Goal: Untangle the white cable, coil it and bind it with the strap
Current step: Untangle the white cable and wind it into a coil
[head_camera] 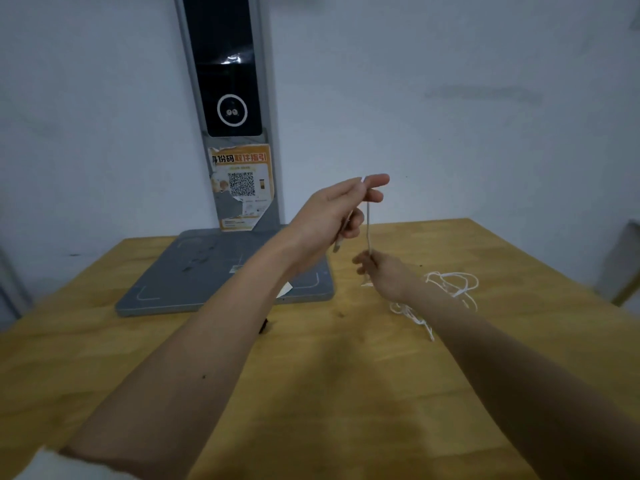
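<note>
Matt wooden table, glossy black screen

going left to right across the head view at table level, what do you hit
grey scanner base → small black object on the wooden table → left hand → right hand, both gripping a taut stretch of white cable → tangled cable heap

Your left hand is raised above the table, pinching the cable, which drops straight to your right hand just below. The rest of the cable lies tangled on the table, right of that hand. The scanner stand sits behind, against the wall.
</note>
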